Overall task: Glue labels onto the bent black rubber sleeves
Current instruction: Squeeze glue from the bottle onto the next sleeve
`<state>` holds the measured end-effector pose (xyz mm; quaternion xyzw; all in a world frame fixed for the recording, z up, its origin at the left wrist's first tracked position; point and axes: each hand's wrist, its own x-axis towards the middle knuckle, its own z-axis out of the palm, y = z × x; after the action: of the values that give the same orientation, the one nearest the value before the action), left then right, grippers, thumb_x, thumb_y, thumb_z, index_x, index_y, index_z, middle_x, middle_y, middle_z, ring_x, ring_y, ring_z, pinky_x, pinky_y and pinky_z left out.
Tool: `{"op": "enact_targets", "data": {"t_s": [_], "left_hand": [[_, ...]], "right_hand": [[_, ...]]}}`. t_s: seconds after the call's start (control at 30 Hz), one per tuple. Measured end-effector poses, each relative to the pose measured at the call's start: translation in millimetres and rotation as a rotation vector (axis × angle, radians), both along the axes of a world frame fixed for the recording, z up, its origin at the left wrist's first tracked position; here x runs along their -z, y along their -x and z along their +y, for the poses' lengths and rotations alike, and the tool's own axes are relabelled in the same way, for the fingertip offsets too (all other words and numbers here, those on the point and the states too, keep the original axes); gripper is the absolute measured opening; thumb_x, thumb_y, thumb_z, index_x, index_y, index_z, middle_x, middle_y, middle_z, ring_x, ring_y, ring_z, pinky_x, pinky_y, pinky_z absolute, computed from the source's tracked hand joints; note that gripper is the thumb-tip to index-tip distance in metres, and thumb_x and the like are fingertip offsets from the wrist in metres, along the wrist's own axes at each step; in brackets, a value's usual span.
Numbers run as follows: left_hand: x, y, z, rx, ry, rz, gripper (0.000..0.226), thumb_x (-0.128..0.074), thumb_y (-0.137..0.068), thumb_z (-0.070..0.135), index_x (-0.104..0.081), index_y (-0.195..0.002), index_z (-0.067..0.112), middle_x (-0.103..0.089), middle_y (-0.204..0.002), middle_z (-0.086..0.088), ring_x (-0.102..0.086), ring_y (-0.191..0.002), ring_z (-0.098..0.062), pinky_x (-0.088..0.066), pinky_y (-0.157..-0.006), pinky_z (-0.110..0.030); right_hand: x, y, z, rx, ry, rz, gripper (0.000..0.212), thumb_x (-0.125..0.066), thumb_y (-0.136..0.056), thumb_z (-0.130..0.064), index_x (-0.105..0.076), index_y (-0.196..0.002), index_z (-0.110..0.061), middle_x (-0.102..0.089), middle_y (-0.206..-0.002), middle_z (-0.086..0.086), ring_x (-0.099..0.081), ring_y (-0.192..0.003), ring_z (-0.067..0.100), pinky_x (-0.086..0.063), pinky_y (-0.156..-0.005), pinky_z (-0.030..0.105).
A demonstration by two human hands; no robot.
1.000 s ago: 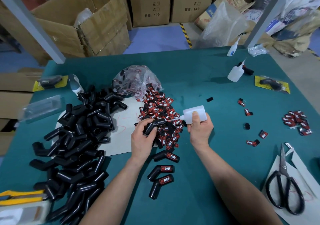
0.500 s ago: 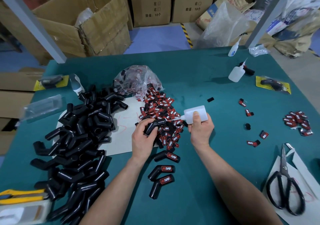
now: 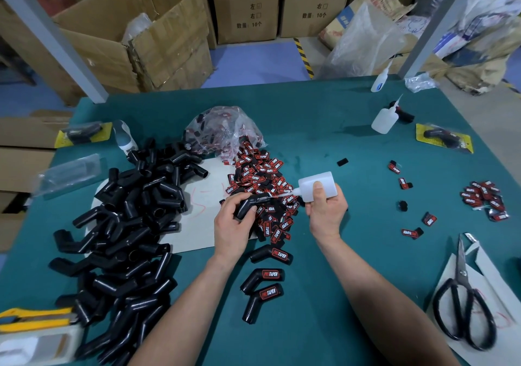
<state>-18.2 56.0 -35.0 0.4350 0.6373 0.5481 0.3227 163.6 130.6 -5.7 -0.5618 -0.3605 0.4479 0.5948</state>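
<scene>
My left hand (image 3: 232,224) grips a bent black rubber sleeve (image 3: 248,203) above the heap of red and black labels (image 3: 262,188). My right hand (image 3: 325,210) holds a white glue bottle (image 3: 317,185) tipped sideways, its thin nozzle touching the sleeve's upper arm. Three labelled sleeves (image 3: 267,276) lie on the green table (image 3: 324,295) just below my hands. A big pile of bare black sleeves (image 3: 127,233) covers the left side.
Scissors (image 3: 462,300) lie on white paper at the right. Loose labels (image 3: 486,199) are scattered at the right. Two more glue bottles (image 3: 384,118) stand at the back right. A yellow cutter (image 3: 33,319) is at the front left. A plastic bag of labels (image 3: 222,128) sits behind the heap.
Both hands stay nearly still. The bottle's nozzle stays on the sleeve held by my left hand, with only a slight shift.
</scene>
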Motion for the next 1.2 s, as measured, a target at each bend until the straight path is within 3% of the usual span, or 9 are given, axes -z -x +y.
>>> {"op": "enact_targets", "data": {"t_s": [0.13,0.27,0.37,0.57,1.0,1.2], "left_hand": [[-0.7,-0.4,0.5,-0.007,-0.012,0.007,0.031,-0.069,-0.087,0.036,-0.067,-0.114,0.052,-0.069,-0.117,0.018,-0.067,-0.110,-0.009,-0.055,-0.093,-0.024],[0.1,0.0,0.4,-0.017,-0.002,0.004,0.030,-0.069,-0.087,0.040,-0.067,-0.115,0.051,-0.068,-0.116,0.017,-0.068,-0.109,-0.013,-0.056,-0.096,-0.037],[-0.5,0.0,-0.1,-0.014,0.003,0.016,0.030,-0.068,-0.087,0.041,-0.066,-0.114,0.054,-0.068,-0.116,0.017,-0.068,-0.108,-0.013,-0.057,-0.097,-0.044],[-3.5,-0.6,-1.0,-0.012,-0.005,0.024,0.030,-0.068,-0.086,0.042,-0.065,-0.113,0.056,-0.067,-0.114,0.017,-0.068,-0.107,-0.014,-0.057,-0.097,-0.045],[-6.1,-1.3,-1.5,-0.023,0.008,0.014,0.029,-0.068,-0.086,0.041,-0.064,-0.110,0.057,-0.066,-0.112,0.016,-0.067,-0.105,-0.015,-0.057,-0.096,-0.050],[-6.9,-1.9,-1.6,-0.037,-0.007,0.026,0.030,-0.067,-0.085,0.041,-0.063,-0.109,0.058,-0.067,-0.111,0.018,-0.066,-0.106,-0.013,-0.055,-0.098,-0.044]], "right_hand": [[-2.0,-0.2,0.9,0.013,-0.011,0.007,0.037,-0.063,-0.076,-0.049,-0.051,-0.075,-0.014,-0.052,-0.055,-0.002,-0.045,-0.036,0.013,-0.035,-0.034,0.022],[-1.8,2.2,-1.4,-0.004,-0.010,0.008,0.029,-0.063,-0.080,-0.040,-0.051,-0.076,-0.014,-0.053,-0.052,-0.008,-0.046,-0.037,0.011,-0.035,-0.034,0.021],[-3.5,1.1,-0.5,0.016,-0.012,0.003,0.026,-0.062,-0.082,-0.037,-0.051,-0.075,-0.014,-0.052,-0.055,-0.002,-0.046,-0.037,0.012,-0.035,-0.034,0.022],[-4.3,4.0,-3.0,0.010,-0.021,0.025,0.020,-0.062,-0.085,-0.029,-0.051,-0.076,-0.014,-0.053,-0.056,-0.003,-0.047,-0.037,0.010,-0.035,-0.033,0.020],[-5.0,1.5,-4.5,0.007,-0.042,-0.010,0.031,-0.064,-0.081,-0.042,-0.051,-0.076,-0.015,-0.053,-0.053,-0.006,-0.046,-0.036,0.011,-0.036,-0.034,0.022],[-3.7,1.5,-3.6,0.021,-0.052,-0.043,0.037,-0.062,-0.077,-0.050,-0.049,-0.074,-0.015,-0.050,-0.057,0.005,-0.045,-0.036,0.014,-0.035,-0.034,0.022]]}}
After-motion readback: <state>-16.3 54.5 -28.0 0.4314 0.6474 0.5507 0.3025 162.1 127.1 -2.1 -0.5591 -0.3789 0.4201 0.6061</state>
